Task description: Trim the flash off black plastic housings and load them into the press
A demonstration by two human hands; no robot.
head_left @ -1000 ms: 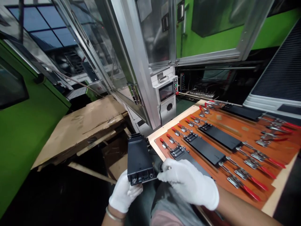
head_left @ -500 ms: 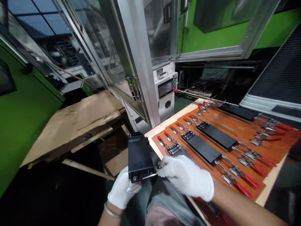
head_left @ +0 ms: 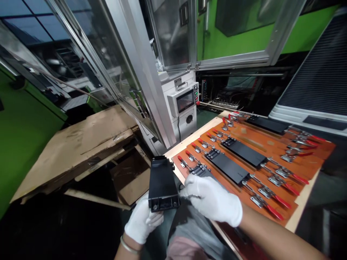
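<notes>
My left hand (head_left: pixel 143 220), in a white glove, grips the lower end of a black plastic housing (head_left: pixel 162 184) from below. The housing is tilted up, with its screw bosses at the near end. My right hand (head_left: pixel 213 198), also gloved, is closed close to the housing's right side. A thin tool with a dark, rounded part (head_left: pixel 181 187) shows at its fingertips; its blade is hard to make out now. Beside the right hand, a black part (head_left: pixel 203 171) sits clamped on the orange fixture board (head_left: pixel 253 142), partly hidden by the glove.
Black parts (head_left: pixel 227 166) lie between red-handled toggle clamps (head_left: pixel 273 211) on the board. A cardboard-covered pallet (head_left: pixel 86 133) stands at left. Ahead are a metal-framed door (head_left: pixel 146 79) and a white control cabinet (head_left: pixel 184 101). An open cardboard box (head_left: pixel 130 177) is below.
The view has shifted slightly to the right. The silver blade that lay along the housing's near lower edge no longer shows there; my right hand has drawn slightly away from that edge.
</notes>
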